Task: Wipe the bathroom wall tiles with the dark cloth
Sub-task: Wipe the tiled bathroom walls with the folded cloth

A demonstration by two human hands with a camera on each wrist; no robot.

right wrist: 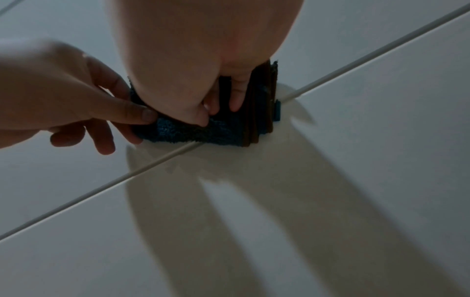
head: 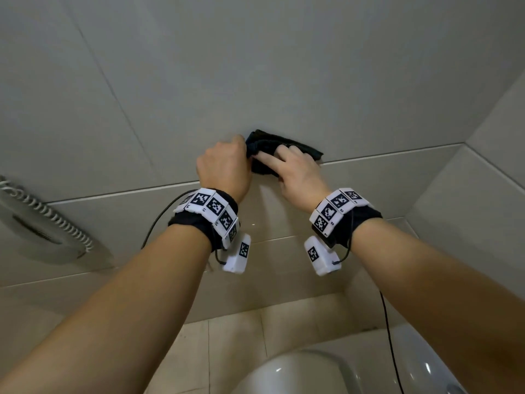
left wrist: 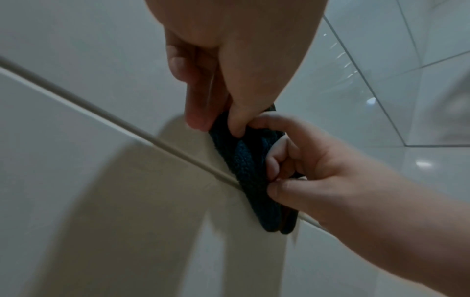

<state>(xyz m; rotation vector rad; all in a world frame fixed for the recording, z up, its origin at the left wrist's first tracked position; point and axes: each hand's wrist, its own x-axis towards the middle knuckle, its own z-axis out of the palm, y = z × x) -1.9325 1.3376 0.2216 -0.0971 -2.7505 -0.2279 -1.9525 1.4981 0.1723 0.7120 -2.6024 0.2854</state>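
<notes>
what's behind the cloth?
Wall tile, with a grout line running under the cloth. Both the left hand and right hand hold it; the tile beneath is covered.

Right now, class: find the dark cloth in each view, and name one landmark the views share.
Head: dark cloth centre, between both hands.
Left wrist: right of centre.
Right wrist: centre, under the palm.
Shared landmark: the grout line it lies across.
</notes>
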